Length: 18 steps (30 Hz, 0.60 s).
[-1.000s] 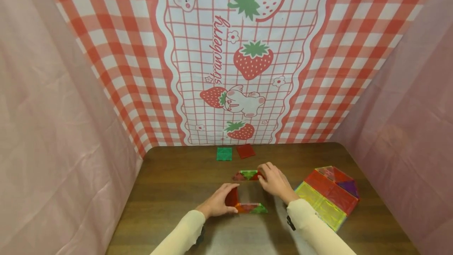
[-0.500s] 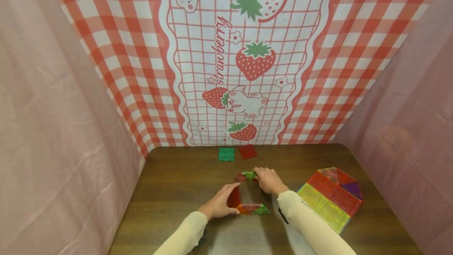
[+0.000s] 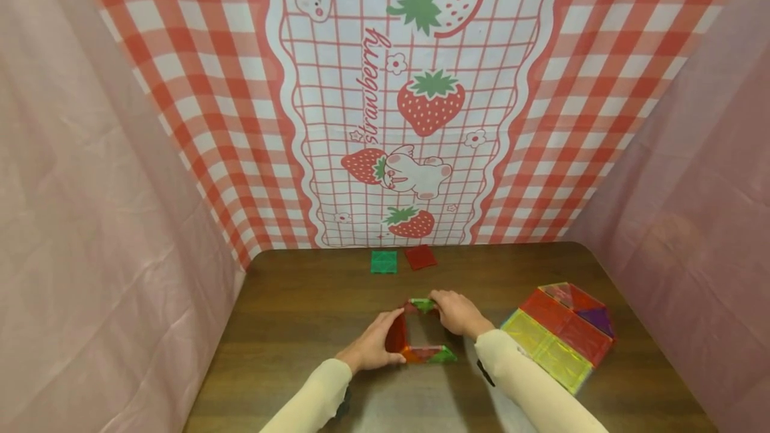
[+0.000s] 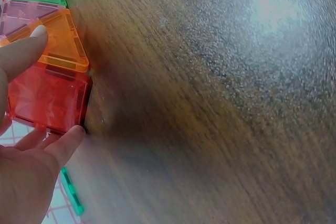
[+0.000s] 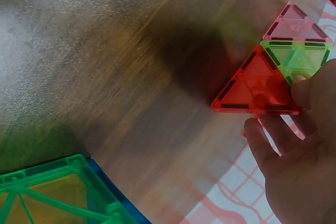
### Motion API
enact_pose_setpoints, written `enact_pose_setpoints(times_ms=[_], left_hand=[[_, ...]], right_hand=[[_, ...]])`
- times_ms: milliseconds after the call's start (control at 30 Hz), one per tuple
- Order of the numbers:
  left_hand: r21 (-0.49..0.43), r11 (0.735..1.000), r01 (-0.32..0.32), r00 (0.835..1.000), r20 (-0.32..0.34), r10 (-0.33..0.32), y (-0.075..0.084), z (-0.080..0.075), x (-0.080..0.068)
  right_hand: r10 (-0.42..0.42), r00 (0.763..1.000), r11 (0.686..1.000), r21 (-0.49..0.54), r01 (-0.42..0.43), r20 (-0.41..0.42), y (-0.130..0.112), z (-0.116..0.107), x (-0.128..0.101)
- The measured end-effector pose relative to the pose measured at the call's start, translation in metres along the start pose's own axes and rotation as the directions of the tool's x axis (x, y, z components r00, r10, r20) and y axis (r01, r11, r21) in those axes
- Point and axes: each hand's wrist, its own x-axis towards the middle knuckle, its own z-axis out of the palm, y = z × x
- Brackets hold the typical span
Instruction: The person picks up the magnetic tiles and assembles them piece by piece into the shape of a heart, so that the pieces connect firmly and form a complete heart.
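A: How far has the person got with the tile structure?

B: By the look of it, partway. The left hand (image 3: 371, 346) holds a red square tile (image 4: 48, 98) upright between thumb and fingertips, standing on the wooden table (image 3: 301, 313); a row of triangle tiles (image 3: 428, 354) (orange, pink and green) joins its near edge. The right hand (image 3: 458, 313) pinches a second strip of triangles (image 5: 273, 72), red, green and pink, and brings it to the far side of the gap. So three sides of a small frame seem to be in place or nearly so.

A: And what is left?

B: The right side of the frame looks open, and nothing covers the top. A green square tile (image 3: 383, 262) and a dark red square tile (image 3: 420, 256) lie unused by the strawberry cloth (image 3: 409, 119) at the table's far edge. Whether the far strip has actually snapped to the red square cannot be told; the fingers hide that corner.

A: What differs from a second ago?

B: Then the far strip lay flatter and farther back, with the right hand spread over its right end. Now it is tipped up and drawn closer to the top of the red square. The left hand has hardly shifted.

A: Anything else on the table?

B: A finished tile house (image 3: 559, 333) in yellow, red and purple lies well to the right, untouched.
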Motion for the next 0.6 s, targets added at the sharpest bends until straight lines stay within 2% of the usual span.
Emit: enact_pose_setpoints(times_ms=[200,400,600], left_hand=[[-0.023,1.000,-0.005,1.000,-0.013,0.005,-0.001,0.000,-0.001],[-0.029,1.000,0.001,1.000,-0.012,-0.002,0.000,-0.001,-0.001],[-0.035,0.999,0.006,1.000,-0.002,-0.007,0.002,-0.001,-0.001]], right_hand=[[-0.047,0.999,0.999,0.004,0.047,-0.020,-0.001,0.004,-0.002],[-0.037,0.999,0.999,0.027,0.037,0.008,-0.006,0.004,-0.004],[-0.061,0.998,0.998,0.015,0.061,0.012,-0.011,0.004,-0.008]])
